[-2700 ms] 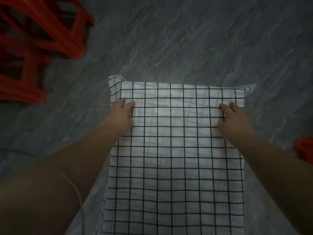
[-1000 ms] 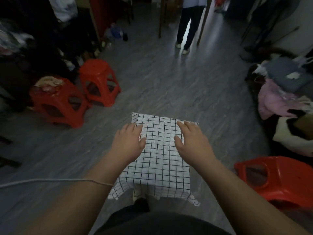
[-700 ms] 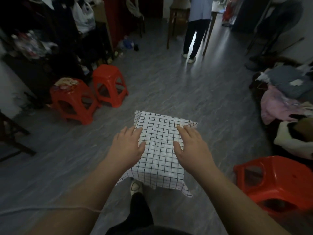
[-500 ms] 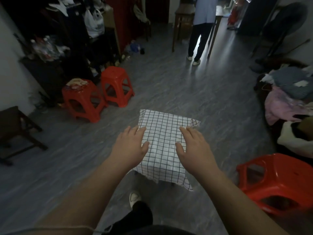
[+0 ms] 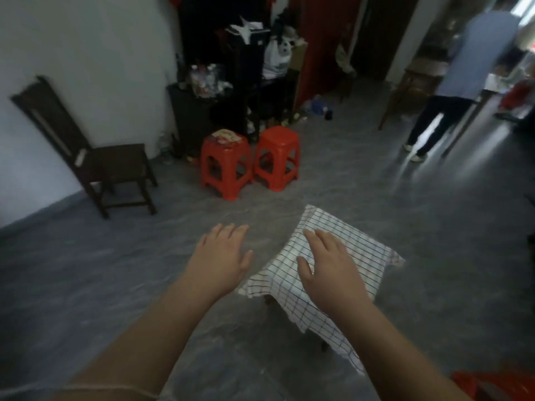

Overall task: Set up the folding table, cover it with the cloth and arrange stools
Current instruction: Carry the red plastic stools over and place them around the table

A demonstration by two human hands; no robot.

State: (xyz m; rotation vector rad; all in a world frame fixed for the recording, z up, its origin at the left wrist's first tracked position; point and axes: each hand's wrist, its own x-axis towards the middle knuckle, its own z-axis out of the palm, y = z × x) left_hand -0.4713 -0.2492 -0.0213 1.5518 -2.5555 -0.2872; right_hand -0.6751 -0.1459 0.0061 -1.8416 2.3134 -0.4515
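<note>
A small low table stands on the grey floor under a white cloth with a black grid [image 5: 356,250]; only a dark leg tip [image 5: 268,300] shows below the hem. My right hand [image 5: 327,267] hovers over the cloth, fingers spread, holding nothing. My left hand [image 5: 221,256] is out to the left of the table over bare floor, also spread and empty. Two red plastic stools [image 5: 224,169] [image 5: 278,156] stand side by side farther back; the left one carries some small items on its seat. A third red stool [image 5: 503,386] peeks in at the bottom right corner.
A dark wooden chair [image 5: 95,157] stands against the white wall at left. Cluttered dark shelves and bags [image 5: 237,82] sit behind the stools. A person in a blue top [image 5: 463,82] stands at the back right near a wooden table [image 5: 417,79].
Both hands have lifted off the cloth and my view has swung left. The left hand has moved off the table over the floor; the chair and wall have come into view.
</note>
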